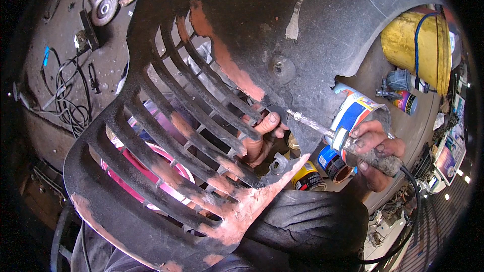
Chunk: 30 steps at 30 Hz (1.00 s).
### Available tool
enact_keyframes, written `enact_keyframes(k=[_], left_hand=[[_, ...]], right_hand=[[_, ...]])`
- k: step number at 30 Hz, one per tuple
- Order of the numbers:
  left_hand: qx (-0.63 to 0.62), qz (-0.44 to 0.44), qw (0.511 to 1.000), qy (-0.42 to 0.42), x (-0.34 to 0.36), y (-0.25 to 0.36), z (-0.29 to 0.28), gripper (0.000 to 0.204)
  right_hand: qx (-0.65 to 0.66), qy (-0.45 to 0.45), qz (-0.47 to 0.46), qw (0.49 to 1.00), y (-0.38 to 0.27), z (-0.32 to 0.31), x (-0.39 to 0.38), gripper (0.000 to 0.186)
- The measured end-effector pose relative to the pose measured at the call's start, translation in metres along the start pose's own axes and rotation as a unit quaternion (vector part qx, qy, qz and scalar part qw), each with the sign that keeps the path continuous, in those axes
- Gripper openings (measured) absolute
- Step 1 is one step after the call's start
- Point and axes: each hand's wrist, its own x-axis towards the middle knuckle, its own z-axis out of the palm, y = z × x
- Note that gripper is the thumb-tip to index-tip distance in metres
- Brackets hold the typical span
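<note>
Hands (pixel 259 141) (pixel 375 146) closed around grille panel (pixel 252 65) (left), soldering iron (pixel 312 122) (right); cans (pixel 308 176) nearby, contents unclear.

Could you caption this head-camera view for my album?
Left hand at a black slotted panel patched with pink, right hand gripping a corded tool.

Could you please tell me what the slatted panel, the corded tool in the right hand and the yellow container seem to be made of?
Slatted panel: probably moulded plastic, dark and matte, with a scuffed surface; its pinkish patches look like dull filler or primer.
Corded tool: shaft likely metal, given its patchy silvery sheen; handle unclear under grime.
Yellow container: perhaps plastic, evenly coloured but stained.
</note>
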Motion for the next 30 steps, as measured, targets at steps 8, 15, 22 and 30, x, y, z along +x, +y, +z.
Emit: enact_keyframes(k=[8, 15, 22, 30], left_hand=[[-0.012, 0.014, 0.999, -0.033, 0.0013, -0.0001, -0.0004, 0.021], [-0.007, 0.018, 0.999, -0.025, -0.0009, 0.002, 0.0027, 0.015], [-0.011, 0.016, 1.0, -0.01, -0.0004, 0.0021, 0.0039, 0.018], [-0.013, 0.026, 1.0, -0.011, 0.0004, 0.0022, 0.004, 0.014]], right_hand=[[-0.003, -0.012, -0.001, 1.0, 0.0014, -0.0021, -0.0005, 0.039], [0.01, 0.016, 0.004, 1.0, 0.0014, 0.0014, -0.0026, 0.042], [0.006, 0.03, -0.007, 0.999, 0.0045, 0.0009, -0.0034, 0.045], [0.011, 0.08, -0.048, 0.996, 0.0052, 0.001, -0.006, 0.048]])
